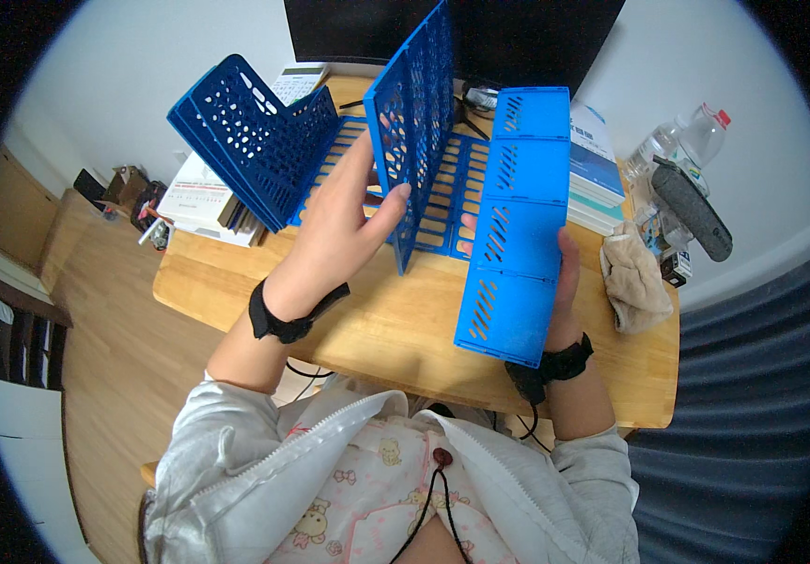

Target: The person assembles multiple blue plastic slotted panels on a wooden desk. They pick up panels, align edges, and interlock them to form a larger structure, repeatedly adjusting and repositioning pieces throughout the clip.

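Table (405, 329): rack base (443, 193) lying flat at centre, an upright divider panel (414, 122) standing on it. Stacked panels (245, 136) leaning at its left, over a pile of books (203, 202). Long side panel (516, 226) at its right edge. Further right: books (595, 164), then bottles (677, 150); cloth (635, 277) before them. Monitor (480, 33) behind.

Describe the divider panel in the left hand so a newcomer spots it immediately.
Start at the wooden desk, then the blue plastic file rack lying on it. The left hand grips one perforated blue divider panel standing upright mid-rack; the other loose dividers lean stacked at the left.
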`<control>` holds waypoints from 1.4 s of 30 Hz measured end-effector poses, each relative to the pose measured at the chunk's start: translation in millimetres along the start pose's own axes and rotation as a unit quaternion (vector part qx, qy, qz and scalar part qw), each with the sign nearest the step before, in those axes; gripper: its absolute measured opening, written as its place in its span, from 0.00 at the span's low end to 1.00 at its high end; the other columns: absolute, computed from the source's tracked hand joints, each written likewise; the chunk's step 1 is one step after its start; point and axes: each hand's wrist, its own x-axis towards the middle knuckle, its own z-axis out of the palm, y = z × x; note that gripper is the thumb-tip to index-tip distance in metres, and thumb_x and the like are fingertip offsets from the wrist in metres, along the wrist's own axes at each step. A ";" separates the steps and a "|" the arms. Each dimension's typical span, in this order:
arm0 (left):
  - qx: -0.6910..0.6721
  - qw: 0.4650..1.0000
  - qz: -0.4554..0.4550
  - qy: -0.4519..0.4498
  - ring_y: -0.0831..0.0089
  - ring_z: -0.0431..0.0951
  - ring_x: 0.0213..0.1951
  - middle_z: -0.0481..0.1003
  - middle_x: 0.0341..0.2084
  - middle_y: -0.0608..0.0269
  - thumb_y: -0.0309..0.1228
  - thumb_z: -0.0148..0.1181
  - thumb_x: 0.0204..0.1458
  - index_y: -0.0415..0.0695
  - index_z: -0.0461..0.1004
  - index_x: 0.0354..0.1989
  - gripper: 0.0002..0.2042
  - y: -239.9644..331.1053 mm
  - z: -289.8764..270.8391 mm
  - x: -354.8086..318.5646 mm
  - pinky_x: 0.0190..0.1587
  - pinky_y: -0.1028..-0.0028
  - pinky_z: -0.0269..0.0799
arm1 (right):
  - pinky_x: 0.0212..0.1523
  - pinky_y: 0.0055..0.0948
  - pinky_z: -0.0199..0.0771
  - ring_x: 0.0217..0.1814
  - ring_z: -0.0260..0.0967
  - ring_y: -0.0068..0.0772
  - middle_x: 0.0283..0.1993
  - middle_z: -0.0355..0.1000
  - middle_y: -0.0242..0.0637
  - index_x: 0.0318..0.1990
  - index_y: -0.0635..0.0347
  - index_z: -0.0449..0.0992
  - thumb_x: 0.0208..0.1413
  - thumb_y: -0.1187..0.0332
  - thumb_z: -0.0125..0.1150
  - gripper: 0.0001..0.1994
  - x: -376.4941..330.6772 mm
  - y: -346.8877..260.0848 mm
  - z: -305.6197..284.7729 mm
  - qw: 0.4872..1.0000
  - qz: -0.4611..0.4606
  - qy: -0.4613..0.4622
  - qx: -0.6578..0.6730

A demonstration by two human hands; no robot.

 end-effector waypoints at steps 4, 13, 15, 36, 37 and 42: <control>0.012 1.000 0.001 -0.008 0.64 0.76 0.36 0.70 0.41 0.50 0.27 0.51 0.52 0.42 0.53 0.58 0.25 3.2 0.0 -1.4 0.29 0.74 0.74 | 0.52 0.41 0.67 0.56 0.61 0.50 0.60 0.53 0.60 0.62 0.66 0.47 0.48 0.40 0.47 0.43 -2.8 -2.0 0.5 1.000 0.005 0.014 0.013; 0.018 0.998 -0.043 -0.044 0.60 0.75 0.33 0.70 0.40 0.45 0.27 0.48 0.53 0.43 0.47 0.61 0.27 7.6 -3.0 -1.7 0.32 0.69 0.72 | 0.55 0.37 0.65 0.54 0.63 0.37 0.55 0.62 0.43 0.58 0.63 0.55 0.55 0.73 0.48 0.23 6.3 -9.2 1.0 0.971 -0.176 0.113 -0.113; 0.027 0.998 -0.033 -0.036 0.60 0.75 0.33 0.70 0.40 0.44 0.27 0.48 0.53 0.44 0.46 0.62 0.27 7.8 -2.4 -2.2 0.32 0.70 0.72 | 0.54 0.35 0.64 0.54 0.63 0.35 0.55 0.63 0.41 0.57 0.63 0.57 0.55 0.74 0.49 0.21 4.4 -9.8 2.5 0.961 -0.216 0.122 -0.124; 0.096 0.987 -0.031 -0.126 0.50 0.74 0.36 0.70 0.38 0.43 0.31 0.52 0.51 0.44 0.44 0.62 0.31 3.7 -2.4 -2.9 0.36 0.62 0.71 | 0.45 0.26 0.66 0.44 0.66 0.28 0.45 0.68 0.42 0.48 0.67 0.65 0.59 0.65 0.47 0.15 -34.8 -66.9 2.8 0.838 -0.344 0.268 -0.327; 0.093 0.987 -0.031 -0.127 0.50 0.74 0.35 0.70 0.38 0.43 0.31 0.51 0.51 0.44 0.44 0.62 0.31 4.6 -3.0 -2.8 0.36 0.62 0.71 | 0.43 0.24 0.66 0.41 0.66 0.26 0.43 0.69 0.40 0.47 0.67 0.66 0.59 0.65 0.47 0.14 -34.3 -66.6 -1.5 0.834 -0.316 0.297 -0.340; 0.100 0.984 -0.051 -0.139 0.49 0.73 0.34 0.70 0.37 0.42 0.32 0.48 0.52 0.43 0.47 0.60 0.27 3.3 -7.0 -2.4 0.35 0.60 0.70 | 0.27 0.17 0.63 0.27 0.63 0.16 0.30 0.69 0.30 0.42 0.62 0.70 0.57 0.63 0.51 0.12 -28.7 -66.3 -17.0 0.857 -0.263 0.250 -0.366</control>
